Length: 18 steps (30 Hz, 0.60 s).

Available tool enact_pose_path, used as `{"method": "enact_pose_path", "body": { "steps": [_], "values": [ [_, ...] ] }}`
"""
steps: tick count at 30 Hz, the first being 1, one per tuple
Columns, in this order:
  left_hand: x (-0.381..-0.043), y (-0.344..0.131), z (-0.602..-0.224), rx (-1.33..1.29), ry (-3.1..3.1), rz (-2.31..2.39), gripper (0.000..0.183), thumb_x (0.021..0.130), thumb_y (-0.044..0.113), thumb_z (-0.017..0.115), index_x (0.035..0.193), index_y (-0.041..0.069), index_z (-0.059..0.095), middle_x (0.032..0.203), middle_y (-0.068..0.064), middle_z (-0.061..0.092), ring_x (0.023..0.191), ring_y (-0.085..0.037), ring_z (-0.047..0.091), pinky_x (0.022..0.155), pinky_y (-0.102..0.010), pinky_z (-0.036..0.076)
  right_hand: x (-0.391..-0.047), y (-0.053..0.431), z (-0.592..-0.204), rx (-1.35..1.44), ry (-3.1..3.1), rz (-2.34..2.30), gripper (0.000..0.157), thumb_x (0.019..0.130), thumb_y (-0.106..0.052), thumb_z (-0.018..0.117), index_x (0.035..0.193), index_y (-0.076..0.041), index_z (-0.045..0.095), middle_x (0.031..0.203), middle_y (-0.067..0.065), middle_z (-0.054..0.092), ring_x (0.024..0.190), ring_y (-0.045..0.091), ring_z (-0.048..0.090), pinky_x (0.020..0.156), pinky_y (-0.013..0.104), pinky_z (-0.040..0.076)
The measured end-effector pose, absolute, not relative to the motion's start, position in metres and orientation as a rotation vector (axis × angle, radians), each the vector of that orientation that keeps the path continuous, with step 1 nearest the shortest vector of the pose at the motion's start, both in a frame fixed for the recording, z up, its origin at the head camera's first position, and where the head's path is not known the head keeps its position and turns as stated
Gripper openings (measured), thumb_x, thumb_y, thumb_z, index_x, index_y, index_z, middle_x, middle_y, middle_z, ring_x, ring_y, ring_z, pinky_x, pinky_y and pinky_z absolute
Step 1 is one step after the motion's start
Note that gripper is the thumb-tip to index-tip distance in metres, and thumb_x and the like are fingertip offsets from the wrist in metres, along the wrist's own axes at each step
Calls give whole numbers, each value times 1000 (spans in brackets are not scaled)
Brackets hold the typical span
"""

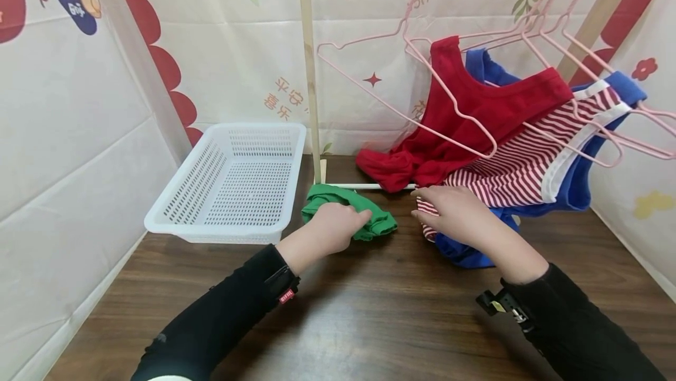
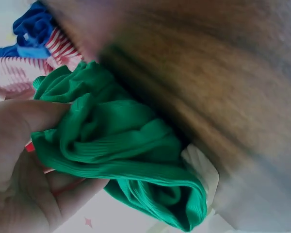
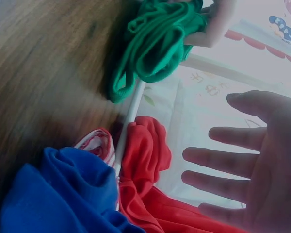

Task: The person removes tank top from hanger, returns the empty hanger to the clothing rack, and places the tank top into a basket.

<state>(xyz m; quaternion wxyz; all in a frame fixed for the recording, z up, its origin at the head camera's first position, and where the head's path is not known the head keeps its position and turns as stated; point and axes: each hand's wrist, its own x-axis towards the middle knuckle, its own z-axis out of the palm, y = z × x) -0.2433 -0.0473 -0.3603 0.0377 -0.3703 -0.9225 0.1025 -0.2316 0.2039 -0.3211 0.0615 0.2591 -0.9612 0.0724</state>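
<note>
My left hand (image 1: 334, 227) pinches a bunched green garment (image 1: 377, 219) low over the wooden table, beside the rack's left post. In the left wrist view, the thumb lies on top of the green cloth (image 2: 121, 131) with the fingers beneath. My right hand (image 1: 458, 212) hovers in front of the hanging clothes, and the right wrist view shows its fingers (image 3: 223, 160) spread with nothing held. Nearest to it are a red garment (image 1: 475, 105), a red-and-white striped one (image 1: 507, 164) and a blue one (image 1: 581, 181), on pink hangers. Their lower ends droop onto the table.
A white perforated basket (image 1: 293, 181) stands left of the rack post (image 1: 308, 76). One bare pink hanger (image 1: 364, 84) hangs in front of the red garment. The rack's low white bar (image 1: 359, 186) runs along the table (image 1: 359, 316). Printed cloth walls (image 1: 232, 58) enclose the table.
</note>
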Motion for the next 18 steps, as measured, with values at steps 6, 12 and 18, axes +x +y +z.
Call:
{"method": "enact_pose_path", "body": {
  "steps": [6,12,18],
  "values": [
    [-243,-64,-350,-1097,-2632,69,29,85,3,61,113,10,55,76,-3,61,64,-22,62,49,-37,48,-230,208,-316,756,-2885,318,38,94,-27,63,125,-4,63,121,17,65,112,34,60,94,56,42],
    [-248,-79,-341,-990,-2506,-173,26,86,1,57,110,9,55,75,-4,60,62,-22,61,52,-38,49,-228,213,-313,725,-2836,405,35,95,-25,61,123,-4,63,121,17,64,112,35,59,95,55,41],
    [-246,-90,-327,-867,-2615,-415,38,89,4,63,126,10,54,96,-7,68,85,-21,65,68,-37,53,-226,214,-310,689,-2840,453,36,97,-26,59,125,-4,62,123,17,63,116,37,56,98,57,38]
  ]
}}
